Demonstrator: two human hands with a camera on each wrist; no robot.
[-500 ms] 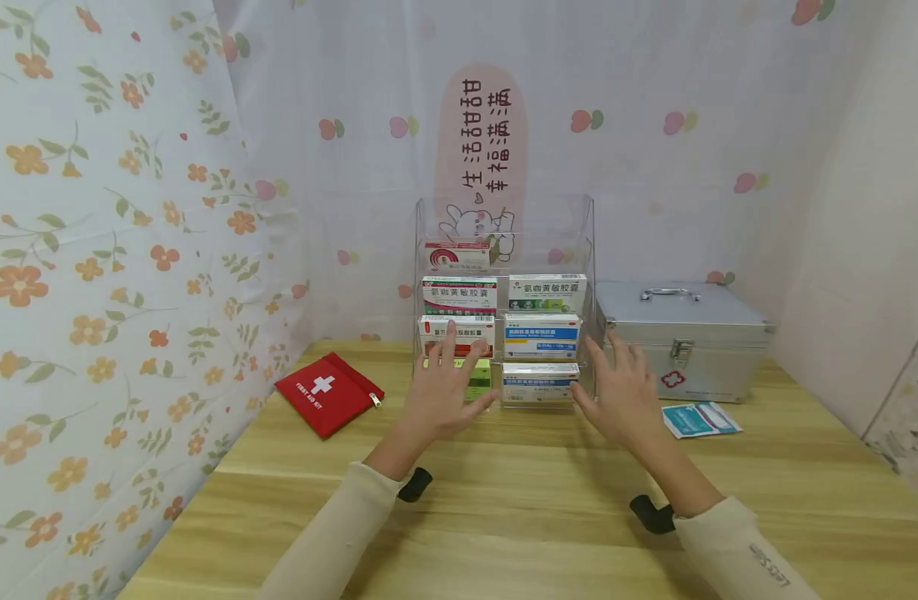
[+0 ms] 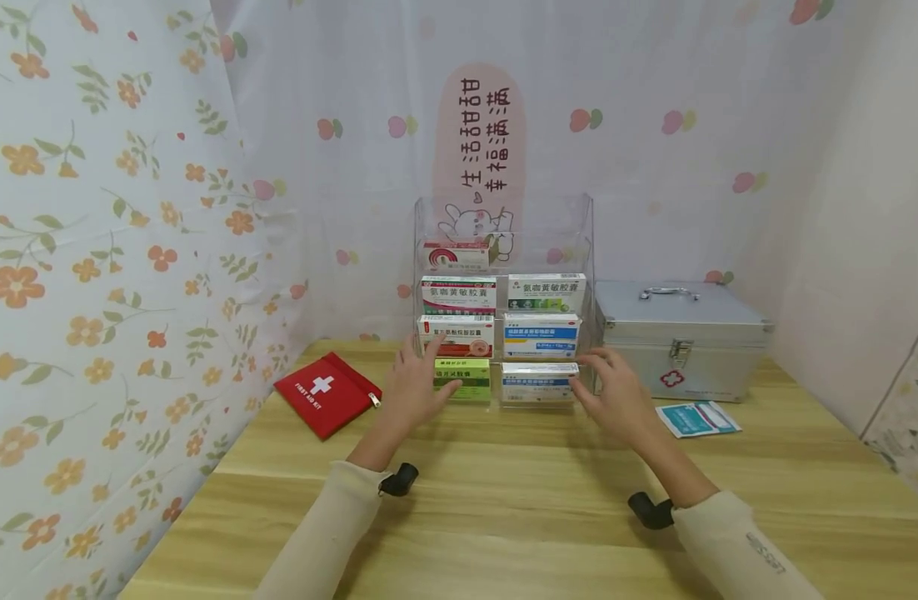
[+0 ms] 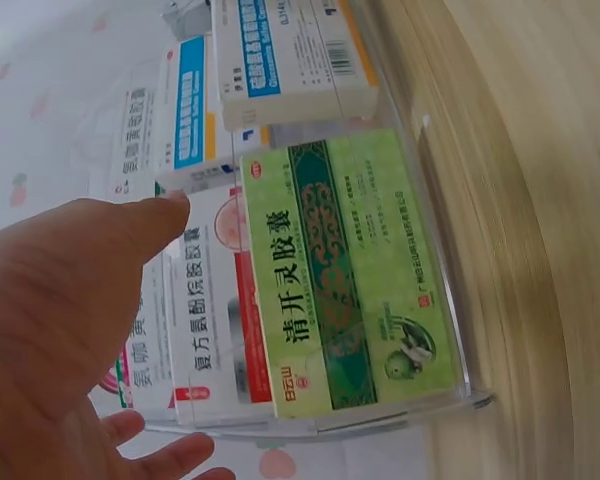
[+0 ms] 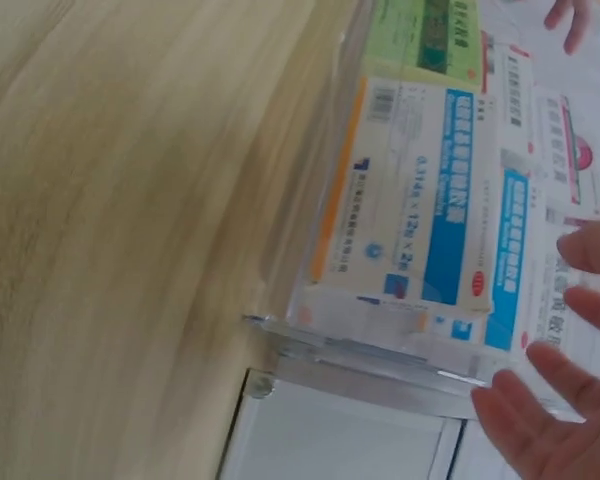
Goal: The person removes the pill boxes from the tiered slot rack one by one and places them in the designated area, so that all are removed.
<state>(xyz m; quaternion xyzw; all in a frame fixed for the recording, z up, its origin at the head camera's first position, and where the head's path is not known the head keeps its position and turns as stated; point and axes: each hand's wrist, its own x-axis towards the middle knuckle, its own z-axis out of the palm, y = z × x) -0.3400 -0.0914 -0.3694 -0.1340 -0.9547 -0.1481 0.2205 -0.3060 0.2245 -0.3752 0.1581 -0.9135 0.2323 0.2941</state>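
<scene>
Red pouch lies left of the parted left fingers, silver case right of the parted right fingers, clear rack between

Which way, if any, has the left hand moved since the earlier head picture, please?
Yes, the left hand moved left relative to the clear display rack.
</scene>
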